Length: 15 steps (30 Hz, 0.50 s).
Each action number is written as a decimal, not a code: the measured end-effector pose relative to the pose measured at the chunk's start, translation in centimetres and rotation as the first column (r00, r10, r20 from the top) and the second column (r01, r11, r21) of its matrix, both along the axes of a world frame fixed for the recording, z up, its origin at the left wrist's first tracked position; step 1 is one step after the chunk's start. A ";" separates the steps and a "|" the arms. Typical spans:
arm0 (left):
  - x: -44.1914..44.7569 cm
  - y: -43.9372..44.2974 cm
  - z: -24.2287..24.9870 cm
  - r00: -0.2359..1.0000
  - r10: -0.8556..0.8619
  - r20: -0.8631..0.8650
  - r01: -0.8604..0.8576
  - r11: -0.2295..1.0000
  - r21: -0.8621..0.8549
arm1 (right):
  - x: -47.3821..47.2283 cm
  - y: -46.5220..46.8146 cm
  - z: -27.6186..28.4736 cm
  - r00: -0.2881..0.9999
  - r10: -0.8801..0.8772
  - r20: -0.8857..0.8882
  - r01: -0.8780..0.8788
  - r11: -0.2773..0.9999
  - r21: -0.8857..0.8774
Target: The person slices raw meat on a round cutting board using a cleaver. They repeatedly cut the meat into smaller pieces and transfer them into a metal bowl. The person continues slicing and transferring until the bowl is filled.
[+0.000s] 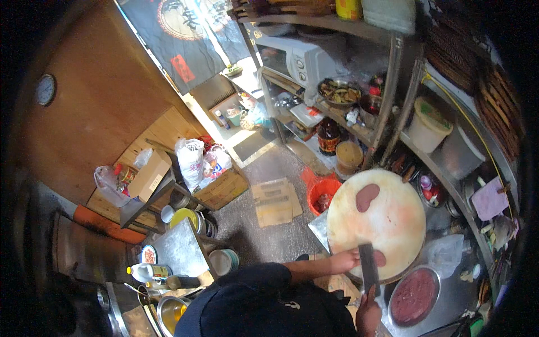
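Observation:
Before me is a thick round chopping block with a pale, pink-stained top. My right hand grips the handle of a cleaver, whose broad dark blade reaches over the block's near edge. My left hand is beside the blade, with its fingertips at or partly behind it, so its grip is unclear. A flat piece of dark-red meat shows just past the blade, partly covered by it. Another flat, curved piece of meat lies apart near the block's left side.
A round metal tray of dark-red minced meat stands right of the block, beside a clear plastic bag. An orange-red bucket is at the block's left edge. Shelves hold a microwave and a white tub. Flattened cardboard lies on the floor.

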<state>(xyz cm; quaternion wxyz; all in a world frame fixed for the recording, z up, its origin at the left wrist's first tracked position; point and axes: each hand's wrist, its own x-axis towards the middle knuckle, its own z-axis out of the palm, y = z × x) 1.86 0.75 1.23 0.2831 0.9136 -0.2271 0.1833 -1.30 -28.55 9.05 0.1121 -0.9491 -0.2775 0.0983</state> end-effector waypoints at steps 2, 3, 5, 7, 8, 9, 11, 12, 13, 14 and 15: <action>-0.1 0.1 -0.1 0.982 -0.055 -0.180 0.053 0.998 -0.015 | 0.0 0.0 -0.5 0.990 -0.033 -0.139 0.035 0.999 0.011; -0.1 0.0 -0.3 0.995 -0.076 -0.063 0.067 0.989 -0.132 | -0.1 -0.2 -0.6 0.990 -0.033 -0.139 0.043 0.997 0.070; -0.2 0.0 -0.9 0.996 -0.011 -0.085 0.008 0.999 -0.039 | 0.0 -0.2 -1.0 0.996 -0.023 -0.082 0.028 0.998 0.055; -0.3 -0.2 -1.7 0.994 0.014 -0.111 -0.014 1.000 -0.002 | 0.3 -0.2 -1.2 0.996 -0.023 -0.081 0.024 1.000 0.018; -0.3 -0.1 -2.0 0.992 0.007 -0.124 -0.008 1.000 -0.003 | 0.2 -0.1 -1.2 0.994 -0.026 -0.104 0.026 1.000 -0.002; -0.3 0.0 -2.3 0.977 0.006 -0.213 0.000 1.000 0.029 | 0.6 0.2 -1.2 0.992 -0.031 -0.123 0.028 0.999 -0.021; -0.1 0.1 -2.9 0.993 -0.042 -0.108 0.032 0.995 -0.095 | 0.8 0.7 -0.9 0.987 -0.021 -0.159 0.017 0.999 -0.029; -0.2 0.1 -3.0 0.993 -0.064 -0.100 0.049 0.988 -0.146 | 0.8 0.8 -0.6 0.989 -0.015 -0.146 0.012 1.000 -0.024; -0.3 0.1 -3.1 0.987 -0.049 -0.153 0.025 0.988 -0.153 | 1.0 1.2 -0.4 0.991 -0.012 -0.136 0.010 1.000 -0.020; -0.4 0.4 -3.1 0.976 -0.037 -0.213 0.004 0.988 -0.156 | 1.2 1.3 -0.1 0.992 -0.012 -0.126 0.010 1.000 -0.015; -0.6 0.2 -3.1 0.939 -0.030 -0.343 -0.016 0.991 -0.133 | 1.2 1.5 0.1 0.993 -0.010 -0.115 0.009 1.000 -0.011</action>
